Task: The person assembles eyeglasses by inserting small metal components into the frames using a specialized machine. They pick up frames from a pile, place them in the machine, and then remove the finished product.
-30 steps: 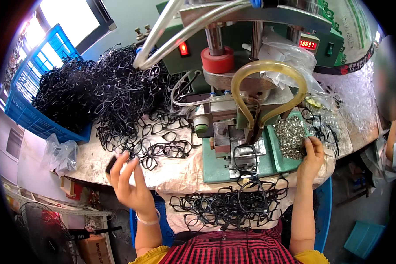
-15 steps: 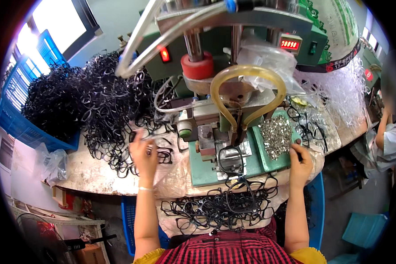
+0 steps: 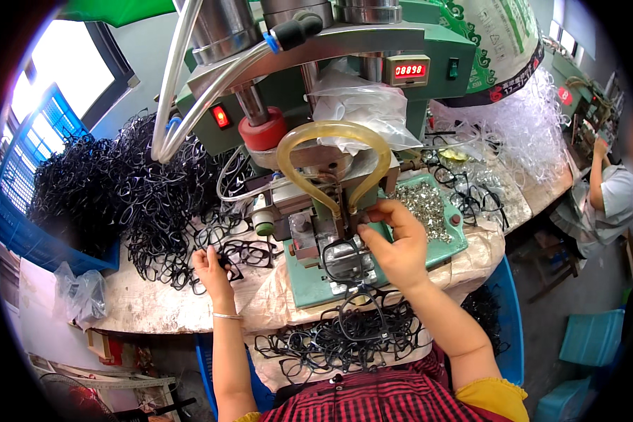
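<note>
A black glasses frame (image 3: 363, 339) stands on end at the green press (image 3: 304, 294), one lens ring against the metal fixture and the other toward me. My right hand (image 3: 399, 246) is at the press head, thumb and forefinger closed together beside the yellow tube's lower ends; what they pinch is too small to make out. On the left, my left hand (image 3: 214, 276) has its fingers curled at the edge of the loose frames, apparently gripping a black glasses frame (image 3: 233, 270). A green tray of small shiny metal parts (image 3: 429, 211) lies beyond my right hand.
Black frames are heaped at the left by a blue basket (image 3: 21, 204), and more lie in my lap (image 3: 316, 344). Clear plastic pieces (image 3: 513, 133) are piled at the back right. A clear bag (image 3: 362, 105) hangs on the press. Another person (image 3: 608, 190) sits far right.
My right hand has moved from the tray of metal parts left to the press head. My left hand has drawn back toward me. The whole view has shifted, with the press now further left.
</note>
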Tool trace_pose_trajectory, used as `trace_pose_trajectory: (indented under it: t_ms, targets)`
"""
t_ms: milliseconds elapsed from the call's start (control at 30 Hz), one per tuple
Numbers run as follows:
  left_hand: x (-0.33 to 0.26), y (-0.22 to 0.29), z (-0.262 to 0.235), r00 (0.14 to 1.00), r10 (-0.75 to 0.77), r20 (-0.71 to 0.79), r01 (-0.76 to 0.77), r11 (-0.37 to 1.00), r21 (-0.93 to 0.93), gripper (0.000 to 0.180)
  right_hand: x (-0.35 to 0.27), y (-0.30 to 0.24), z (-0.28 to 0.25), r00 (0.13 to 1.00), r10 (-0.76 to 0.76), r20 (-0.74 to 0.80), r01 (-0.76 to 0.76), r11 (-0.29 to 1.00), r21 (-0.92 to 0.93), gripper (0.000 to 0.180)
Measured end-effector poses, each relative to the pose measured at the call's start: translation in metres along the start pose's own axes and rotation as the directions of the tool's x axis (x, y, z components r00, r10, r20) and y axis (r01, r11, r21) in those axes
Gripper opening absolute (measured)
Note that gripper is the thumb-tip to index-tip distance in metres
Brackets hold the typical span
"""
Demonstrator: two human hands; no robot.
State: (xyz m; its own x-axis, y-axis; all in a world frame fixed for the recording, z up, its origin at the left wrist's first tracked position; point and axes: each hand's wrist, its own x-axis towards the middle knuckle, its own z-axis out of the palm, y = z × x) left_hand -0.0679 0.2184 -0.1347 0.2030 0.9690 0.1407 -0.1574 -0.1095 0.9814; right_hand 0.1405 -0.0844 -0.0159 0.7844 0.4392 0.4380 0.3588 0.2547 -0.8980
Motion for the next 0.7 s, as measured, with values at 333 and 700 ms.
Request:
trace_pose_trajectory:
  t_ms: [333,700]
  targets:
    - [-0.104,0.202,0.117,0.503,0.777,0.377,-0.738,0.614,-0.281,0.021,-0.007,-0.028,0.019,0.967,0.245,0.069,-0.253,0.899,0.357,0.053]
    - [-0.136,0.16,0.121,-0.051,0.73,0.681,-0.89,0.276,-0.363,0.016,-0.005,0.033,-0.075,0.996,-0.089,0.005,0.043,0.432,-0.901,0.027]
